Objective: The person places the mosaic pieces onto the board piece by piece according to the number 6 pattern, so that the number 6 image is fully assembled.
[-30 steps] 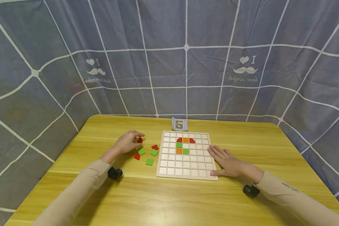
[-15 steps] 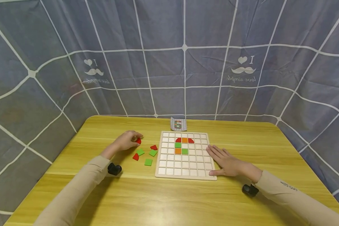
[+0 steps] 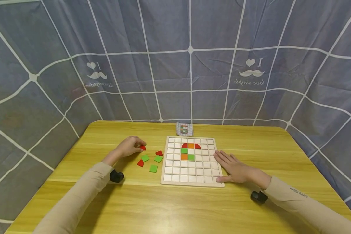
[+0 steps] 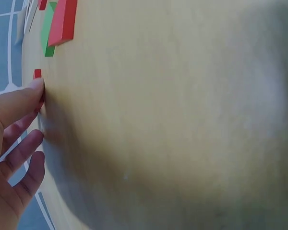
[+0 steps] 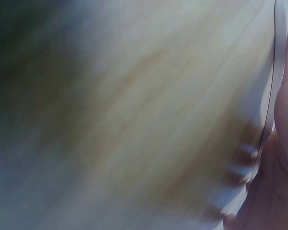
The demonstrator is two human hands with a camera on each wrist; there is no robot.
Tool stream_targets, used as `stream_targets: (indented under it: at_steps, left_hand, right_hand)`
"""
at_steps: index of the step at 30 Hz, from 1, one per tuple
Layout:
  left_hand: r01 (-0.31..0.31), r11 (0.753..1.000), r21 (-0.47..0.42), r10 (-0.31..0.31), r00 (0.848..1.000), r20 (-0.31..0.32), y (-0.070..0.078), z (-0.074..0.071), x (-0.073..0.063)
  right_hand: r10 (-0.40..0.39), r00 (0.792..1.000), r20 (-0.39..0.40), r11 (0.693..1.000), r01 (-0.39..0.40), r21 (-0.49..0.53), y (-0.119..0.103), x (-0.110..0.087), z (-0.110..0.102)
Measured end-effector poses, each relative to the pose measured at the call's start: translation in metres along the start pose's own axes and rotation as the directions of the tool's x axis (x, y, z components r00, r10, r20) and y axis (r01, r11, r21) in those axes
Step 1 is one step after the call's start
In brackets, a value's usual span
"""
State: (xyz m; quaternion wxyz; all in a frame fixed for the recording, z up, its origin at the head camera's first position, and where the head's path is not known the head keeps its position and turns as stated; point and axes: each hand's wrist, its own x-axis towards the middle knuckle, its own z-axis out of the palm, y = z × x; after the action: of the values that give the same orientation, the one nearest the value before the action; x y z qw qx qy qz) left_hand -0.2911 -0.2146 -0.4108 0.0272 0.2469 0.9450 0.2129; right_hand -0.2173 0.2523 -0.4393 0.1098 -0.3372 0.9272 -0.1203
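Observation:
My left hand [image 3: 129,147] pinches a red rounded tile [image 3: 143,148] between thumb and fingers, low over the table to the left of the other loose pieces. In the left wrist view the thumb covers most of this red tile [image 4: 37,73]. My right hand [image 3: 237,169] lies with straight fingers on the right edge of a white gridded wooden board [image 3: 175,178]. Red, orange and green tiles sit in the board's upper cells, among them a green tile [image 3: 191,157] and an orange tile [image 3: 184,157].
Between left hand and board lie loose tiles: a red one [image 3: 159,153], another red one [image 3: 140,163], and green squares, the nearest a green tile [image 3: 153,168]. A small pattern card [image 3: 184,129] stands behind the board. A grey curtain [image 3: 169,74] borders the table's back.
The left hand's fingers have closed in on the red tile, which now shows less between them. My right hand stays on the board. The whole view has shifted slightly.

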Motion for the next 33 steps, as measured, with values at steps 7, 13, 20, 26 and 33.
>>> stream_targets:
  at_steps: [7,13,20,26,33]
  left_hand:
    - [-0.015,1.0,-0.009,0.015,1.0,-0.01,-0.007,-0.001,-0.002]
    - [-0.036,0.998,0.054,0.037,0.999,-0.017,-0.008,-0.001,-0.002]
    - [0.026,0.998,0.062,-0.024,0.999,-0.026,-0.006,-0.002,-0.004]
    - [0.09,0.993,0.071,-0.086,0.994,-0.066,-0.002,-0.002,-0.006]
    - [0.115,0.991,0.071,-0.108,0.99,-0.093,0.003,-0.003,-0.007]
  right_hand:
    - [0.044,0.999,0.032,0.999,-0.044,-0.006,0.003,0.001,0.003]
    - [0.042,0.998,0.037,0.999,-0.042,-0.008,0.0,0.0,0.0]
    - [0.029,0.999,0.022,0.999,-0.029,-0.018,0.001,0.001,0.002]
    - [-0.011,1.0,-0.013,1.0,0.01,-0.024,0.002,0.0,0.004]
    - [0.012,1.0,0.003,0.999,-0.012,-0.042,0.002,0.0,0.004]
